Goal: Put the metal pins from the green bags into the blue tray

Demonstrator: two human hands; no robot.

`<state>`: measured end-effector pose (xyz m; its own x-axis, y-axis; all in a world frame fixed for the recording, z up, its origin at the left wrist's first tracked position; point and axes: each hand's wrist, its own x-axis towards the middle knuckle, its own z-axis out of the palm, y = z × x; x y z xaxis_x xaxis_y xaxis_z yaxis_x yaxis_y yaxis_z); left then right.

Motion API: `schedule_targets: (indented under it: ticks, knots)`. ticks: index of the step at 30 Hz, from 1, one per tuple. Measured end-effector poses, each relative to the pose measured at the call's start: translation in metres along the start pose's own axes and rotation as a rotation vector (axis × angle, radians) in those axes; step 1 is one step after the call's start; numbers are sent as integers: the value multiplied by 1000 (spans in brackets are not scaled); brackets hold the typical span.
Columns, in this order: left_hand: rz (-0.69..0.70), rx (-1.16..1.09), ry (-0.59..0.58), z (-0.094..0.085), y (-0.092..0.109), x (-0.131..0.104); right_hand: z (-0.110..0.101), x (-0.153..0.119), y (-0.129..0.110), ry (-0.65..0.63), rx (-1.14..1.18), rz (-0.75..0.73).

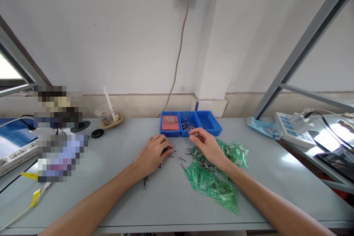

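Observation:
My left hand (155,153) is low over the grey table, its thumb and fingertips pinched at a thin metal pin among scattered metal pins (180,158). My right hand (208,146) hovers over green plastic bags (211,186) holding small metal pieces; its fingers are curved with a gap between thumb and forefinger, and nothing shows in it. Loose pins lie on and beside the bags, partly under this hand. Behind the hands stand joined blue trays (209,122): the left section holds a pink packet (170,122), the middle one metal pins (188,124), the right one nothing.
At the left are a plastic cup (106,113) on a round coaster, a black round lid (97,133) and a power strip (19,156). To the right lie a blue packet (264,128) and another power strip (293,131) with cables. A wall rises behind the trays.

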<state>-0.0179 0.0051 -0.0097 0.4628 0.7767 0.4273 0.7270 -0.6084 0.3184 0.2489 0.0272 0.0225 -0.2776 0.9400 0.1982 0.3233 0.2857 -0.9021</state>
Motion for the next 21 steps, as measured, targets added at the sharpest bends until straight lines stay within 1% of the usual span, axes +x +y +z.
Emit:
schedule_targets:
  ticks: [2,4,7,10,14,16,19,21]
  knots:
    - [2,7,8,0,1,0,1,-3,4,-49,-277,-111]
    - [4,15,13,-1,1,-1,3,-5,7,-110,-495,-195]
    - [-2,18,12,-1,1,0,6,-7,11,-172,-657,-255]
    - [-16,26,11,-2,2,0,7,-8,10,-199,-680,-272]
    - [-24,51,4,-4,4,-2,7,-11,3,-219,-667,-283]
    - [-18,69,-3,-4,5,-4,8,-13,0,-251,-660,-292]
    - [-5,88,-15,-4,6,-5,9,-14,0,-294,-646,-300]
    - [-3,91,-21,-4,5,-5,9,-14,1,-298,-644,-309]
